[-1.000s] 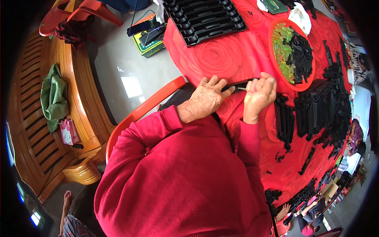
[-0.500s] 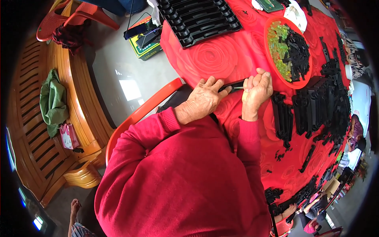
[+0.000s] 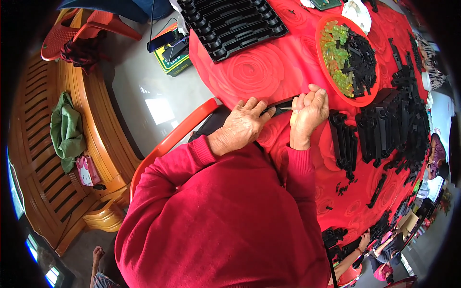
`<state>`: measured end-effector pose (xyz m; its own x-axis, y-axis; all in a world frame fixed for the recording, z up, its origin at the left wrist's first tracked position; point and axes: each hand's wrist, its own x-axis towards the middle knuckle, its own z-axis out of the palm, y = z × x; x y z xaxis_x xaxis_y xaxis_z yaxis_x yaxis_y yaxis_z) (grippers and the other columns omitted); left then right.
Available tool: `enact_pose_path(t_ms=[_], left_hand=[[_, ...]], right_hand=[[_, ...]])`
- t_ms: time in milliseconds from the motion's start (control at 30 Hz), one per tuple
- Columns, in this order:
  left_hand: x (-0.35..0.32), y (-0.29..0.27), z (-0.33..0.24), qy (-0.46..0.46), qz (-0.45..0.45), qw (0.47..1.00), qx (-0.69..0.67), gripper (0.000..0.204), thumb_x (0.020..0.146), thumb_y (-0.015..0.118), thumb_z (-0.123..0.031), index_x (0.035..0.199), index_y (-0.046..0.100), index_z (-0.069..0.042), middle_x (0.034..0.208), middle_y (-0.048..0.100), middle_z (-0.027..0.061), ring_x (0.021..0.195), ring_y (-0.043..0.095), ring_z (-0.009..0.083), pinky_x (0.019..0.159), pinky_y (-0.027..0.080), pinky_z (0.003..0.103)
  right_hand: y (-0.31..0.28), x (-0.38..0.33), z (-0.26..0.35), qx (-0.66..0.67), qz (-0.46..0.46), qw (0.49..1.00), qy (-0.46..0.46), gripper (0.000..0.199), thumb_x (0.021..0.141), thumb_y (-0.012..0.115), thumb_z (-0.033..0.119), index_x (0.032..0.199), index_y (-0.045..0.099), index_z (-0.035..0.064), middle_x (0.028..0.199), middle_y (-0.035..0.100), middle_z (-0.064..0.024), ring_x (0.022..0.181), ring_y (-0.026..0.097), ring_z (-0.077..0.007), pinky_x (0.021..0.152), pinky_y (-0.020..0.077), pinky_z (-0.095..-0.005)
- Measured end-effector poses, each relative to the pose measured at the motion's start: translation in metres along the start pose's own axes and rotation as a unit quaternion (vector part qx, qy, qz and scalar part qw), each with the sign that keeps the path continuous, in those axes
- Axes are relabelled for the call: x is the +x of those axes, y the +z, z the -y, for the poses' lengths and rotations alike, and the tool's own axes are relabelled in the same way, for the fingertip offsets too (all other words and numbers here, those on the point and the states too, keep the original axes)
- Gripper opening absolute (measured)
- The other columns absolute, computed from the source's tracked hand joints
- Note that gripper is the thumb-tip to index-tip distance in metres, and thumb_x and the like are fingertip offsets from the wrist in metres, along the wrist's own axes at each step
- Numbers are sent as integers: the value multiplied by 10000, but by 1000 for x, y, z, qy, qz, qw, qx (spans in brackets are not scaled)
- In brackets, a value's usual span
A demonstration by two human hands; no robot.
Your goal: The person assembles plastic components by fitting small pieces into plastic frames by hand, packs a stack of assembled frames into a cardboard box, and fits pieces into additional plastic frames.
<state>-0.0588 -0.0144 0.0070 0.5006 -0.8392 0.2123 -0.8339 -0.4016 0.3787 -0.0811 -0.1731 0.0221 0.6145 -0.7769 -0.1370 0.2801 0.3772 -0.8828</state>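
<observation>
My left hand point(image 3: 244, 122) is closed over a long, narrow black plastic part point(image 3: 279, 102) at the near edge of the table, with its fingers and thumb pressing on it. In my right hand point(image 3: 309, 114), a fist at the part's right end, is a thin metal-shafted tool point(image 3: 286, 108). Its shaft points left toward the part and my left thumb; my fingers hide its handle, so its exact kind does not show. Just beyond my right hand stands an orange-red basin point(image 3: 322, 62) holding yellow-green translucent pieces point(image 3: 336, 53) and small black pieces point(image 3: 362, 62).
A ribbed black tray point(image 3: 235, 29) lies at the far side of the red-clothed table point(image 3: 249, 72). Stacked black parts point(image 3: 384, 122) crowd the right. A co-worker's arm point(image 3: 353, 257) reaches in at lower right. A red chair point(image 3: 177, 132) and wooden bench point(image 3: 103, 129) are left.
The view has shifted slightly. Both my hands keep their holds on the black part and tool, with little movement. At lower right, the co-worker's arm has stretched farther over the table.
</observation>
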Motion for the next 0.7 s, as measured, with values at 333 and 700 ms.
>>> enact_pose_path(t_ms=[333,700], left_hand=[[1,-4,-1,2,7,1000,-15,498,662,616,-116,1156,606,-55,1061,538,104,917,526,256,736,487,367],[0,-1,2,24,15,1000,-10,478,716,574,-174,1164,581,-7,1115,534,138,953,523,263,723,456,372]], right_hand=[[-3,3,-3,-4,-1,1000,4,302,1007,393,248,886,507,-4,511,281,48,379,273,-57,348,261,-225],[3,5,-5,-39,4,999,19,288,1002,401,244,873,505,9,504,304,41,367,291,-59,342,265,-226]])
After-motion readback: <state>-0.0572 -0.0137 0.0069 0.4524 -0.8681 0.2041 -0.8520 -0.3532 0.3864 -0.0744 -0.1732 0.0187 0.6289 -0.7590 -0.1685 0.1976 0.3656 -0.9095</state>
